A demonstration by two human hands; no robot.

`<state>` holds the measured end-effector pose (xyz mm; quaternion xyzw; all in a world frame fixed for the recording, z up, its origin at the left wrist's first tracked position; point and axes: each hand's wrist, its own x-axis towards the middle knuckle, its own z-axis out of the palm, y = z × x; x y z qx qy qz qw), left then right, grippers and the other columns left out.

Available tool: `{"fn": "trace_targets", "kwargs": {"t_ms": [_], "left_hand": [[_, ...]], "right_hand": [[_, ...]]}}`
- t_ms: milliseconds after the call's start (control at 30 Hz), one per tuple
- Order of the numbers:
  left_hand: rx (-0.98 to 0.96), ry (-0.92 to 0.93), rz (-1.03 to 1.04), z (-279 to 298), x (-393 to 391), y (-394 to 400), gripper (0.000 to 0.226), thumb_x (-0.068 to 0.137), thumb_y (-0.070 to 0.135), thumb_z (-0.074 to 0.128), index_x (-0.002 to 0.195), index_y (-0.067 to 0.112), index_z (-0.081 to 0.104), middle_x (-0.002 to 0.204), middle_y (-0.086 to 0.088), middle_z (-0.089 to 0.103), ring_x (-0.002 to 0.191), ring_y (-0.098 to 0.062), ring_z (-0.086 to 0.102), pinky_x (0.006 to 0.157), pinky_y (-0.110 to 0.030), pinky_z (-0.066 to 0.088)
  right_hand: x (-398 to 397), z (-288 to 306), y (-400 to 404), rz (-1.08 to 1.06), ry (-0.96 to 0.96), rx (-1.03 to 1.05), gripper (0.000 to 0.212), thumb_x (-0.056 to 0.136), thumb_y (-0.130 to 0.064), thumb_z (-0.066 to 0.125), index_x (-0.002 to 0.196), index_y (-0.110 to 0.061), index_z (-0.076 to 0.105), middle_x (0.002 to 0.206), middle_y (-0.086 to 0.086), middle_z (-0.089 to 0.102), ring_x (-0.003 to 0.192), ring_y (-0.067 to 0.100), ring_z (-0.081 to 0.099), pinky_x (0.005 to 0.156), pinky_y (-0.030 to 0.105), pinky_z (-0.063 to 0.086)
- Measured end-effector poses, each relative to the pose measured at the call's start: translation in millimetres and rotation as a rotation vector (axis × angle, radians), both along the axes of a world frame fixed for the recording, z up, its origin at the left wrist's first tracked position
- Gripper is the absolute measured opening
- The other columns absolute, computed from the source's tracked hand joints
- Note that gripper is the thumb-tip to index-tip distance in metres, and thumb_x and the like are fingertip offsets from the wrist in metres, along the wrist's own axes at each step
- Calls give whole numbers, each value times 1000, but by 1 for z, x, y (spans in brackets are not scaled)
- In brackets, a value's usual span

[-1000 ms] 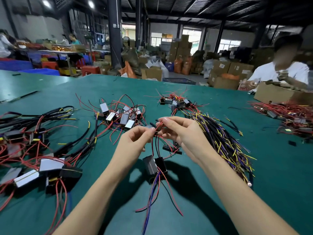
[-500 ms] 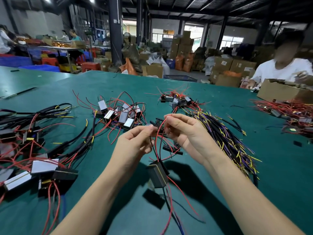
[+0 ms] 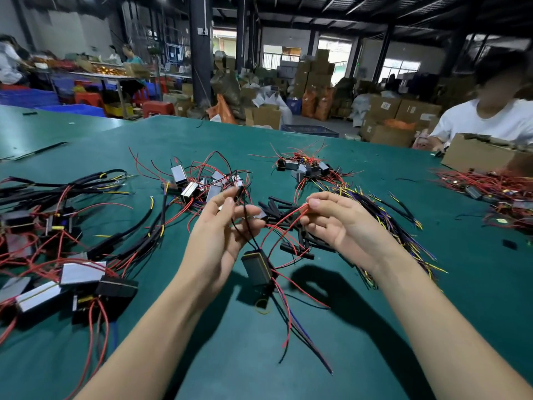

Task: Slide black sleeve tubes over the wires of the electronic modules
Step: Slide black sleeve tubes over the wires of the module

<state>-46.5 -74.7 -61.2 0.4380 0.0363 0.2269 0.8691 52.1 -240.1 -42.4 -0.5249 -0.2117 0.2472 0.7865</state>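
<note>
A small black module (image 3: 256,268) hangs above the green table (image 3: 360,327), with red, black and blue wires trailing below it. My left hand (image 3: 222,229) pinches its black wire and a short black sleeve tube (image 3: 238,194) at the fingertips. My right hand (image 3: 337,223) pinches the end of the module's red wire (image 3: 284,225), which arcs down to the module. Between and behind my hands lies a heap of loose black sleeve tubes (image 3: 291,223).
Sleeved modules with black tubing (image 3: 72,255) fill the left. Silver modules with red wires (image 3: 199,186) lie behind my left hand, another cluster (image 3: 305,167) further back. A bundle of multicoloured wires (image 3: 398,223) lies right. A person in white (image 3: 490,119) sits behind a cardboard box (image 3: 478,153).
My hands have moved apart: the right hand drew the red wire to the right, the left hand rose with the black wire and tube. The module hangs lower between them.
</note>
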Motion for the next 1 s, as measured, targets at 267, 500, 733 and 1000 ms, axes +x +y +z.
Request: {"fn": "trace_targets", "kwargs": {"t_ms": [267,500,733,1000], "left_hand": [[62,37,-26,3,-3,1,22,96,7,45,102,7,66,63,4,54,58,-5,47,58,-12,46],[283,24,71,8,-10,-8,17,93,3,51,93,9,68,57,5,55,48,-17,65,48,-21,52],[410,72,47,4,-12,-13,13,93,7,54,95,9,67,61,1,54,53,-25,68,49,-25,56],[493,108,66,-4,-10,-21,9,84,19,65,80,13,71,59,5,59,41,-14,57,37,-16,40]], "right_hand": [[17,-30,-4,-343,-233,-631,26,93,-28,59,78,-9,68,67,3,64,49,6,53,44,10,35],[16,-35,-5,-215,-700,-1211,16,76,-27,77,65,-22,66,53,-12,54,50,-3,46,47,5,34],[18,-28,-12,-239,-504,-1006,8,85,-12,63,79,-10,67,58,-1,63,37,-3,48,37,8,30],[11,18,-29,-340,-145,-169,7,89,-8,61,82,-10,62,67,0,65,56,9,56,53,15,46]]}}
